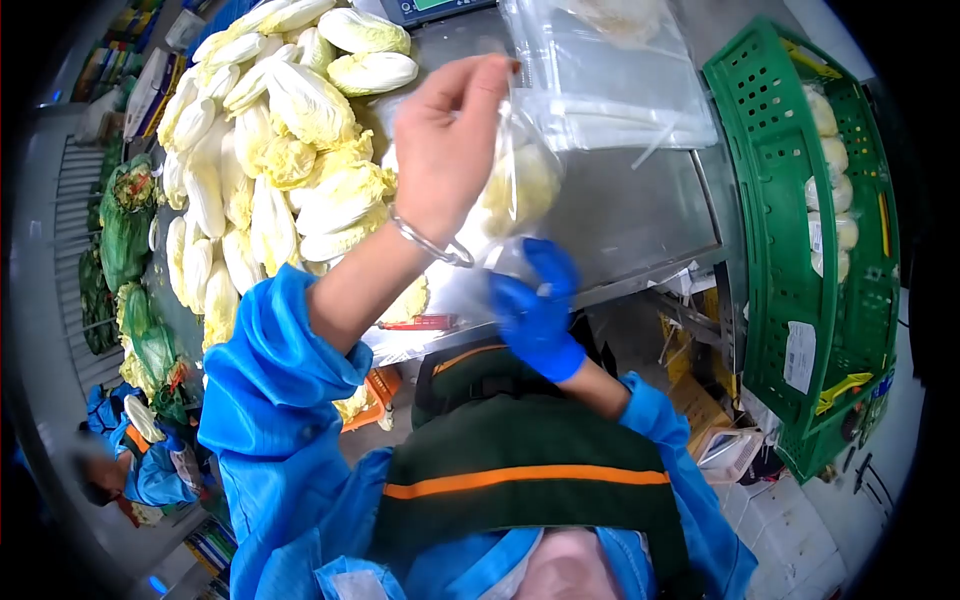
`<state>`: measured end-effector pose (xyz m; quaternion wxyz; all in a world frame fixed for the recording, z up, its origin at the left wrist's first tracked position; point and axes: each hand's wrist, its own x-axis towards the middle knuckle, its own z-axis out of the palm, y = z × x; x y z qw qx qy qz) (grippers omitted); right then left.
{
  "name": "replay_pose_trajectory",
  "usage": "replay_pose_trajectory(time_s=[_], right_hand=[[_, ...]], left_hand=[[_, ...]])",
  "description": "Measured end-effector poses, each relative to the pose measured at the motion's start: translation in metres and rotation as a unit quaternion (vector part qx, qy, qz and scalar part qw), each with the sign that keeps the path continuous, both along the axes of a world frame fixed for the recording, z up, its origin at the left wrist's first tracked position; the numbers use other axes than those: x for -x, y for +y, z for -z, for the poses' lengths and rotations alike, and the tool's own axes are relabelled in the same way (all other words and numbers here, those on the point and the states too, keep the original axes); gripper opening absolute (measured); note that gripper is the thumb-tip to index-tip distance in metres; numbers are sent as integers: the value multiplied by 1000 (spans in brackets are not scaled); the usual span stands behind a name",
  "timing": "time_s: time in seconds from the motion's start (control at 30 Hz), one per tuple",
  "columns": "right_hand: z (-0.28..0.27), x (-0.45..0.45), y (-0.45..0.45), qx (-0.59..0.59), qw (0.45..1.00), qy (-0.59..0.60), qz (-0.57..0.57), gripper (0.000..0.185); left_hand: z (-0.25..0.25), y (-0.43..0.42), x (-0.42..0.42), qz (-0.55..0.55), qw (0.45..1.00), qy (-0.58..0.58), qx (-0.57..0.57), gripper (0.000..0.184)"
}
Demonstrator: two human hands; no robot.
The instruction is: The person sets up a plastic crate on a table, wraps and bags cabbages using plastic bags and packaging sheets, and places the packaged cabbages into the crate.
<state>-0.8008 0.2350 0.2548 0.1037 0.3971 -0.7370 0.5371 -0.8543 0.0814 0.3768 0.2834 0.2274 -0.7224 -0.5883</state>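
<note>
My bare left hand (pixel 450 140), with a bangle at the wrist, is raised over the table and pinched shut on the top of a clear plastic bag. Pale yellow napa cabbage shows inside the bag (pixel 525 185), which hangs to the right of the hand. Below the bag is my right hand (pixel 537 305) in a blue glove, smeared by motion; whether its fingers grip the plastic I cannot tell. A large heap of napa cabbages (pixel 300 105) lies to the left of my left hand. A red-handled tool (pixel 425 322) rests at the table's near edge.
Flat clear plastic bags (pixel 620 110) lie at the back right of the metal table (pixel 640 200). A green crate (pixel 790 330) with several wrapped items stands on the right. A scale (pixel 435 8) is at the far edge. Another person (pixel 150 465) works at lower left, near green net sacks (pixel 125 225).
</note>
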Motion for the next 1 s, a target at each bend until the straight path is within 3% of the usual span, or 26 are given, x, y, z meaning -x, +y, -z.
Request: replay_pose_trajectory(time_s=[0.03,0.07,0.1,0.13,0.17,0.27,0.37,0.47,0.5,0.57,0.6,0.63,0.67,0.73,0.8,0.83,0.9,0.93,0.97,1.0], right_hand=[[-15,8,23,-53,998,9,24,21],[-12,12,30,66,986,-116,96,20],[-10,17,36,220,938,-218,159,24],[-36,40,55,8,953,-220,208,21],[-38,59,55,154,910,-340,179,20],[-42,85,54,338,790,-511,31,18],[-39,86,45,252,812,-515,111,11],[-49,78,41,150,833,-491,206,11],[-50,74,50,95,841,-487,213,12],[-47,66,76,-7,855,-477,200,12],[-47,60,90,-87,839,-511,166,10],[-46,57,102,-165,814,-541,131,10],[-34,55,110,-237,785,-570,53,13],[-7,52,123,-366,698,-607,-104,21],[-4,67,121,-354,740,-561,-112,28],[-3,73,120,-346,760,-538,-112,31],[41,90,121,-298,843,-414,-173,31],[30,95,102,-267,924,45,-270,33],[108,88,98,-458,773,-309,-312,45],[47,94,87,-358,847,-154,-361,57]], left_hand=[[2,-8,-4,-11,1000,23,-2,26],[6,-20,-12,-46,998,45,15,24],[13,-35,-20,-58,995,77,24,23],[21,-45,-26,-67,992,106,31,22],[28,-42,-31,-63,990,111,52,21],[38,-25,-48,-75,986,114,92,17],[46,-12,-60,-97,987,110,-62,18],[49,2,-80,-129,986,32,-102,19],[45,10,-88,-149,977,-5,-151,22],[44,27,-117,-114,973,-137,-144,25],[65,36,-139,-98,956,-137,-238,25],[70,45,-151,-105,920,-217,-309,24],[71,46,-164,-38,850,-289,-439,21],[114,44,-189,197,809,-414,-367,23],[136,52,-189,228,896,-369,-92,24],[101,50,-163,202,852,-483,-6,33],[100,43,-149,234,859,-351,291,48],[102,43,-137,242,832,-253,430,55],[124,42,-130,297,841,-241,384,72],[143,39,-120,325,883,-208,269,71]])
